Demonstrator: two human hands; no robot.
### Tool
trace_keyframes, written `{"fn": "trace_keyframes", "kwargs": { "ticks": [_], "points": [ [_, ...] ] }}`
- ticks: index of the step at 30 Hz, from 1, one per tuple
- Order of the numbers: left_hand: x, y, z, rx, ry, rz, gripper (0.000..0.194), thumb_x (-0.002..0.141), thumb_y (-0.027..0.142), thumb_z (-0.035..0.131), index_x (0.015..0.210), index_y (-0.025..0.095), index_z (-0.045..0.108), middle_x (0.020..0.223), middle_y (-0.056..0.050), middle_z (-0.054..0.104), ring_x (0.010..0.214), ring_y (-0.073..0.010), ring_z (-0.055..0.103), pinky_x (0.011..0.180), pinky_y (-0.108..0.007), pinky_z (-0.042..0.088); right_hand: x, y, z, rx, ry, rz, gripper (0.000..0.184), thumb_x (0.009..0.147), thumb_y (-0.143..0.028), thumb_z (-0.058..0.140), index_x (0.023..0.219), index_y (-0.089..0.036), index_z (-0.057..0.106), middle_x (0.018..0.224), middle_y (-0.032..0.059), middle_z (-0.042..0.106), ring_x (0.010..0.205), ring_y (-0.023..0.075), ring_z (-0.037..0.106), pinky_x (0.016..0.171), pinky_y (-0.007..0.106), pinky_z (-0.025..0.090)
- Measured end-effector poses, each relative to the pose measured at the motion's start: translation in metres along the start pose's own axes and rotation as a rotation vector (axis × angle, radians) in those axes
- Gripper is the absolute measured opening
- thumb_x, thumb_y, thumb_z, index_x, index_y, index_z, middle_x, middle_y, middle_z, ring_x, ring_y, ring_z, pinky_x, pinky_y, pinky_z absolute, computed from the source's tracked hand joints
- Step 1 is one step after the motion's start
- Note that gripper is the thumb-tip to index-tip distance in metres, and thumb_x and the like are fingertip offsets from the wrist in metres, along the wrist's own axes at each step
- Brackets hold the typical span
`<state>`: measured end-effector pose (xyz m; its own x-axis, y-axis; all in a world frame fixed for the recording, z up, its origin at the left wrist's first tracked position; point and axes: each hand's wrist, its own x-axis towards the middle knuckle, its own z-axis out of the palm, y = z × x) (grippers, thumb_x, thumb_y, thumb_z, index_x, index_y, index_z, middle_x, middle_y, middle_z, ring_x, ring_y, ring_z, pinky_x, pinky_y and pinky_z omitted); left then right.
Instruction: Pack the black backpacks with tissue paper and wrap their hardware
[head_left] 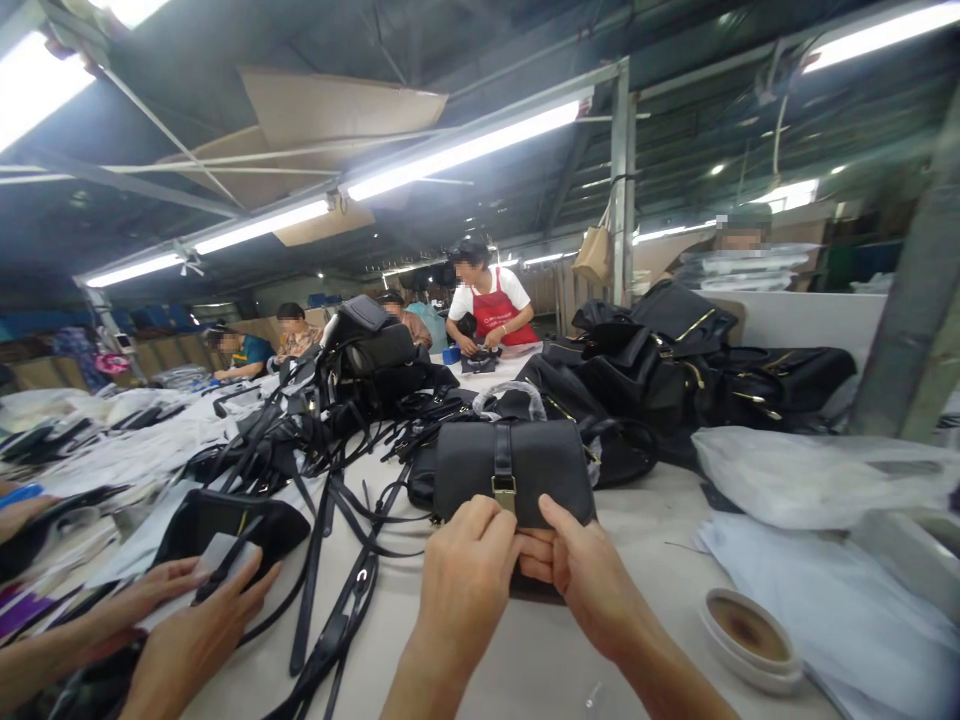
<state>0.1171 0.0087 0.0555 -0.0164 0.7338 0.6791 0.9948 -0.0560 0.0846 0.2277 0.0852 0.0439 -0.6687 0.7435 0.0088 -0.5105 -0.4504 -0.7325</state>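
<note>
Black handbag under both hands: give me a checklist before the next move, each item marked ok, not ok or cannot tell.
1. Left hand at the black handbag: ok, fingers curled by the gold clasp.
2. Right hand at the bag: ok, thumb against its front.
3. Clasp fastened: cannot tell, fingers hide its lower end.
4. Loose black straps tidied: not ok, they lie tangled to the bag's left.
5. Co-worker's hands apart from yours: ok, they handle another black piece at far left.
</note>
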Motion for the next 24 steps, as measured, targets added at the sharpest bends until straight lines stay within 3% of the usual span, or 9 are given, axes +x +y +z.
{"fn": "trace_keyframes", "kwargs": {
  "ticks": [8,16,20,24],
  "points": [
    [0.005,0.010,-0.001,0.208,-0.034,-0.010,0.012,0.083,0.010,0.058,0.079,0.021,0.055,0.087,-0.002,0.061,0.078,-0.0200,0.057,0.064,-0.030,0.045,-0.003,0.000,0.005,-0.209,0.091,0.015,0.046,0.080,-0.047,0.064,0.106,-0.008,0.068,0.092,0.0158,0.077,0.092,0.0300,0.072,0.078,0.039,0.059],
    [0.004,-0.001,0.008,0.330,-0.003,0.158,0.017,0.089,0.010,0.048,0.076,0.020,0.052,0.081,-0.004,0.060,0.072,-0.0205,0.054,0.061,-0.031,0.045,-0.004,-0.001,0.002,-0.295,0.088,0.042,0.051,0.083,-0.049,0.059,0.110,-0.006,0.067,0.092,0.0171,0.077,0.099,0.0318,0.070,0.080,0.040,0.058],
    [0.006,-0.013,0.011,0.159,-0.034,0.098,0.020,0.090,0.007,0.040,0.079,0.020,0.050,0.079,-0.003,0.057,0.072,-0.0190,0.054,0.063,-0.029,0.044,0.000,0.003,0.002,-0.260,0.110,0.061,0.050,0.086,-0.043,0.056,0.118,-0.004,0.061,0.090,0.0177,0.077,0.094,0.0300,0.072,0.081,0.040,0.058],
    [0.008,-0.032,0.003,-0.194,-0.010,-0.137,0.020,0.093,0.015,0.038,0.076,0.021,0.046,0.076,-0.001,0.053,0.070,-0.0165,0.053,0.064,-0.027,0.042,0.004,0.005,0.002,-0.227,0.129,0.079,0.048,0.088,-0.039,0.054,0.116,-0.001,0.060,0.088,0.0208,0.076,0.087,0.0291,0.073,0.082,0.042,0.058]
  ]
}}
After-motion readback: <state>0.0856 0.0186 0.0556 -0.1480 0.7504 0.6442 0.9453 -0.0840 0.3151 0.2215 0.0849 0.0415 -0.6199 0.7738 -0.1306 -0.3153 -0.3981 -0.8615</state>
